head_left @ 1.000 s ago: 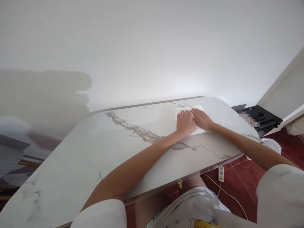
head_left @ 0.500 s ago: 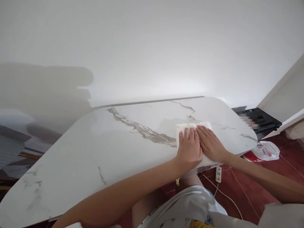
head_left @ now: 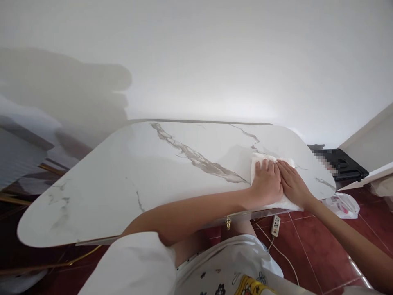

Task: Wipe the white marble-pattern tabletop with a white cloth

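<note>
A folded white cloth (head_left: 254, 168) lies on the right part of a white marble-patterned table (head_left: 196, 141), reaching its front edge. My left hand (head_left: 266, 182) presses flat on the cloth with its fingers stretched toward the cloth's far edge. Right beside it, and touching it, my right hand (head_left: 293, 184) also lies flat on the cloth, its fingers pointing up and to the left. Both hands are open, palms down. Much of the cloth is hidden beneath them.
A white wall (head_left: 215, 61) stands behind the table. On the red tiled floor, a power strip (head_left: 275, 226) with a white cord lies near my legs. To the right are a clear plastic bag (head_left: 344, 205) and a black plastic object (head_left: 345, 164), partly blurred.
My view has shifted, so the table appears turned. Both hands and the cloth appear a little farther right, with the cloth somewhat nearer the table's right end.
</note>
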The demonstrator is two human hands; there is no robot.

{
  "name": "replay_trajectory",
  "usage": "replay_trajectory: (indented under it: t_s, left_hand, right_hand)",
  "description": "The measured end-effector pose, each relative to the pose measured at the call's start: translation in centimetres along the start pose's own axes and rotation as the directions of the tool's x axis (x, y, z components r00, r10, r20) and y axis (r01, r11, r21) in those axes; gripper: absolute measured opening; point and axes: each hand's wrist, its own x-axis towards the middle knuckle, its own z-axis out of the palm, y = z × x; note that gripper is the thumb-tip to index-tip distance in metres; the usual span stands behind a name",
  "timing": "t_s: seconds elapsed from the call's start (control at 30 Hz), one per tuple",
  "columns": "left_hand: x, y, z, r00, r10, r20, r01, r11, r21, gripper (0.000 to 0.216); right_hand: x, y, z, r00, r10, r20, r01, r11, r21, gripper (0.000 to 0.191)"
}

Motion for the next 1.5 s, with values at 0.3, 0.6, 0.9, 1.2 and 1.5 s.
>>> replay_trajectory:
  t_s: [0.3, 0.6, 0.9, 1.2, 1.5]
  left_hand:
    - [5.0, -4.5, -0.1, 0.996, -0.092, -0.013, 0.093, 0.994, 0.055, 0.054]
    - [11.4, -10.7, -0.5, 0.984, -0.170, -0.059, 0.174, 0.981, 0.080, 0.045]
    - [15.7, -14.0, -0.1, 0.969, -0.230, -0.090, 0.237, 0.968, 0.076, 0.045]
    - [18.2, -16.2, 0.0, 0.957, -0.268, -0.113, 0.279, 0.955, 0.098, 0.042]
    - [20.4, -14.4, 1.4, 0.955, -0.267, -0.130, 0.283, 0.950, 0.131, 0.044]
  right_hand:
    - [8.0, 2.2, 1.9, 0.997, 0.023, 0.072, -0.025, 1.000, 0.015, 0.054]
    - [18.0, 5.7, 4.8, 0.996, -0.025, 0.084, 0.016, 0.994, 0.110, 0.048]
    - [23.5, 8.2, 6.9, 0.998, -0.019, 0.065, 0.007, 0.984, 0.178, 0.043]
    - [27.0, 9.3, 8.0, 0.994, 0.011, 0.104, -0.032, 0.980, 0.196, 0.045]
    - [26.0, 12.7, 7.6, 0.996, -0.016, 0.092, -0.003, 0.979, 0.205, 0.047]
